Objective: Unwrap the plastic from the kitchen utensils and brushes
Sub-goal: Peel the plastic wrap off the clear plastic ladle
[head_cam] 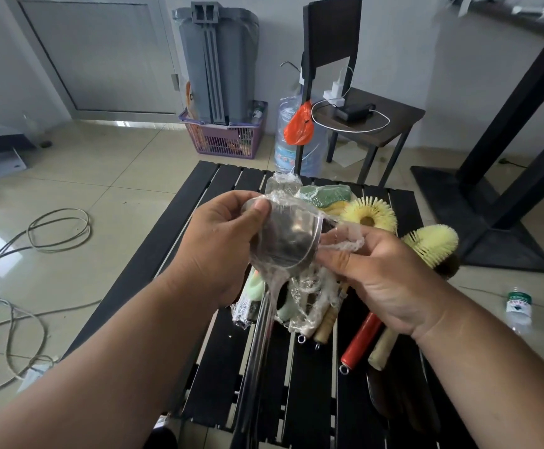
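Ladle (288, 236) handle runs toward 6 o'clock | our left hand (218, 241) grips bowl | right hand (380, 273) pinches plastic wrap (345, 243) at 3 o'clock

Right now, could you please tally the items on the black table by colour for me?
Yellow brush heads: 2
Green sponge: 1
Red handle: 1
Steel ladle: 1, gripped by the left hand; the right hand pinches its plastic wrap
Total: 5

glossy metal ladle (291, 241), crinkled clear plastic wrap (345, 243)
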